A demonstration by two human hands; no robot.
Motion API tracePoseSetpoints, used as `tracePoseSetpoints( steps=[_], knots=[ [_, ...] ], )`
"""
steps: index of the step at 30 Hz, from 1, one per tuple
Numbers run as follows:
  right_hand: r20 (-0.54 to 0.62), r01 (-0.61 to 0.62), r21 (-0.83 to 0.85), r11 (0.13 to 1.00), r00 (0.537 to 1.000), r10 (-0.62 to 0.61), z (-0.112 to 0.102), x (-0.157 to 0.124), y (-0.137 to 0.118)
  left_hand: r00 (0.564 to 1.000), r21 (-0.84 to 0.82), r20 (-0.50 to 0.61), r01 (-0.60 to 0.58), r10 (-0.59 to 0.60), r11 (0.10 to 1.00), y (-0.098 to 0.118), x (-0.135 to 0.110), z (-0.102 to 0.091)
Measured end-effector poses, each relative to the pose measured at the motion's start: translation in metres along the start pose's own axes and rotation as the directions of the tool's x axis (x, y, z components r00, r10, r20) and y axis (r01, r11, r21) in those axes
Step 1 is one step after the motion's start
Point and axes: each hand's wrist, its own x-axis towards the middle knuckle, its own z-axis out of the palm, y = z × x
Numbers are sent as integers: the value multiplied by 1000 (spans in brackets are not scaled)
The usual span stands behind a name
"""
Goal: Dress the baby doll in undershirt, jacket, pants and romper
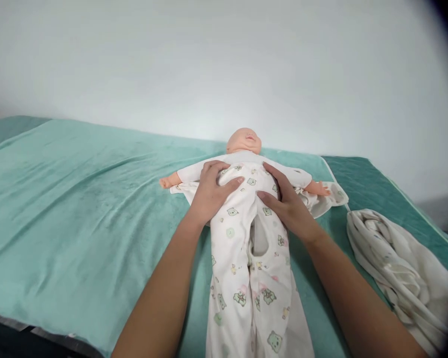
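A baby doll lies on its back, arms spread out, in a white long-sleeved top. White baby pants printed with green bears cover it from the waist down, with an opening at the crotch. On the left of the waist rests my left hand, fingertips at the waistband and thumb stretched across the front. My right hand lies against the opposite side, its thumb and forefinger apart on the cloth. Some other fingers are hidden. Printed baby clothing is partly under the doll's arms.
A light green blanket spreads beneath the doll, over a darker green cover on the right. Crumpled white cloth lies near my right forearm. A pale wall stands behind the surface.
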Motion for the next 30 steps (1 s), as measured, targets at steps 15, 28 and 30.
tracePoseSetpoints(
  steps=[15, 28, 30],
  knots=[
    [-23, 253, -234, 939, 964, -266, 3, 2, -2, 873, 369, -51, -435, 485, 822, 8, -6, 12],
    [-162, 293, -355, 888, 916, -367, -12, -23, 8, 853, 464, -117, -405, 508, 788, -8, -8, 7],
    [-174, 273, -283, 920, 928, -329, -18, -30, 11, 851, 476, -130, -396, 509, 785, -13, -11, 6]
  ],
)
